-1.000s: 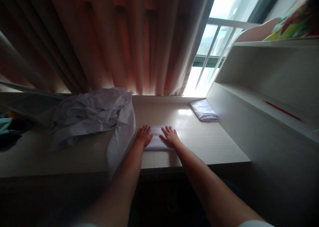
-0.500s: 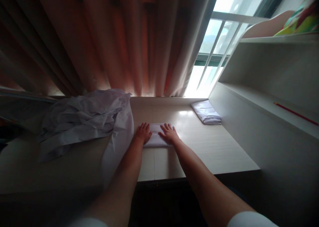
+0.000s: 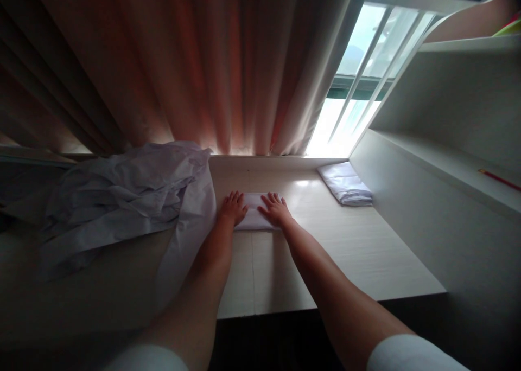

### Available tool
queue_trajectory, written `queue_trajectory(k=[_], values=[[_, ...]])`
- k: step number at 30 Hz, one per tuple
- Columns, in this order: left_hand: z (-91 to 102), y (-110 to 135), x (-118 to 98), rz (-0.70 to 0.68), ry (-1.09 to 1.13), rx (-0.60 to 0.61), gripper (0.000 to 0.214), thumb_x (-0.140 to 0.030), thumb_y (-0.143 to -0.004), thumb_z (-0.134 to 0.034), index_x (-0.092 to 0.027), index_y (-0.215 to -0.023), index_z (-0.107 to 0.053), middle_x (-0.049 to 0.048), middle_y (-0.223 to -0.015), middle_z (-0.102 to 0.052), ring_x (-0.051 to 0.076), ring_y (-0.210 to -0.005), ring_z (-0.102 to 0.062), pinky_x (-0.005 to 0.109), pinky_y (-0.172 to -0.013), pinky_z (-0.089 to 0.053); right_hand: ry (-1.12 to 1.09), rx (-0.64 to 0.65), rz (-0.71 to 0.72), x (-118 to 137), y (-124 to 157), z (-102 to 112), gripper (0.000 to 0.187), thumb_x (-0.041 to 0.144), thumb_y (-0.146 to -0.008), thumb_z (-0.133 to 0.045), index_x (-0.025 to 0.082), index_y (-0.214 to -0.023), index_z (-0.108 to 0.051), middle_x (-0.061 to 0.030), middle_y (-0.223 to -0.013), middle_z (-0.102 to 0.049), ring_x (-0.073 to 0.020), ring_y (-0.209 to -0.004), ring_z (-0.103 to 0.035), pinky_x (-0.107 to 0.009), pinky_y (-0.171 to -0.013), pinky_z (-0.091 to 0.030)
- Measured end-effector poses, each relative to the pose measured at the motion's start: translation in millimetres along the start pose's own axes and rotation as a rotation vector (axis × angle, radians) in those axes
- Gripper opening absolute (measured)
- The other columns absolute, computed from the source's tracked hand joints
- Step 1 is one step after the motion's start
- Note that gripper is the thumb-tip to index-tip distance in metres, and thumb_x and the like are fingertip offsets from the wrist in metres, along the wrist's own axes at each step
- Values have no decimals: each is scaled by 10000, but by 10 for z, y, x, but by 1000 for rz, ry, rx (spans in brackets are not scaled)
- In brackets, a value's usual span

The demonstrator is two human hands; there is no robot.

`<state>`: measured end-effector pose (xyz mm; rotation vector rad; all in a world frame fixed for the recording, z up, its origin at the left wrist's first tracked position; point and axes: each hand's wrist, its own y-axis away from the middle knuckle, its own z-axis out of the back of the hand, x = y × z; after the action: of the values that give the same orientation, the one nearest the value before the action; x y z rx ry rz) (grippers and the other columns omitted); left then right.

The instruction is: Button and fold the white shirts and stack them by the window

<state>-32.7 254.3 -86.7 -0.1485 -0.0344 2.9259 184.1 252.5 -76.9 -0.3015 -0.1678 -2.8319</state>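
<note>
A small folded white cloth (image 3: 254,217) lies on the pale desk (image 3: 342,251) in front of me. My left hand (image 3: 232,208) rests flat on its left end, fingers stretched out. My right hand (image 3: 275,209) lies flat on its right end, fingers spread. Both palms press down on the cloth and neither hand grips anything.
A crumpled heap of white fabric (image 3: 122,189) covers the desk's left side, one flap hanging by my left forearm. Another folded white cloth (image 3: 345,183) lies at the back right. A white shelf unit (image 3: 439,143) walls the right side; curtains (image 3: 195,67) and a window (image 3: 366,62) stand behind.
Both hands have stayed flat on the folded cloth. The view has tilted down and moved closer, so more of the desk's front edge shows.
</note>
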Motion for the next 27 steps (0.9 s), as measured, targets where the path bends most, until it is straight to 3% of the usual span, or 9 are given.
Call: queue_trajectory(k=[7,15,21,27], values=[[-23,-159,54,0,7,12,674,-461,-991,-274,-108,-1565,-282,160,-1642,-243,323,-1535,-154,512,-1228,-147,2,2,-5,-40,-176,-12,759,725,-951,-191,320,-1593,-189,-61,-1690,-84,-299,-1552,-57,-523,-1208,-91],[-19,-108,32,13,1,12,695,-462,-994,-272,-60,-1561,-280,177,-1644,-225,324,-1534,-157,490,-1237,-128,1,-12,7,-21,-149,1,759,720,-954,-202,306,-1590,-212,-72,-1686,-114,-312,-1548,-83,-528,-1211,-107],[-28,86,23,22,-3,9,695,-476,-997,-250,-80,-1568,-263,168,-1650,-210,315,-1539,-140,488,-1238,-114,-11,-3,20,31,-13,-22,751,709,-957,-235,309,-1591,-206,-69,-1687,-110,-300,-1552,-63,-523,-1214,-84],[16,449,-45,20,-9,-3,694,-474,-999,-256,-69,-1563,-274,176,-1643,-227,322,-1533,-162,475,-1234,-134,-25,-13,25,141,325,-63,757,711,-957,-235,295,-1589,-221,-80,-1684,-121,-298,-1551,-66,-519,-1213,-77]])
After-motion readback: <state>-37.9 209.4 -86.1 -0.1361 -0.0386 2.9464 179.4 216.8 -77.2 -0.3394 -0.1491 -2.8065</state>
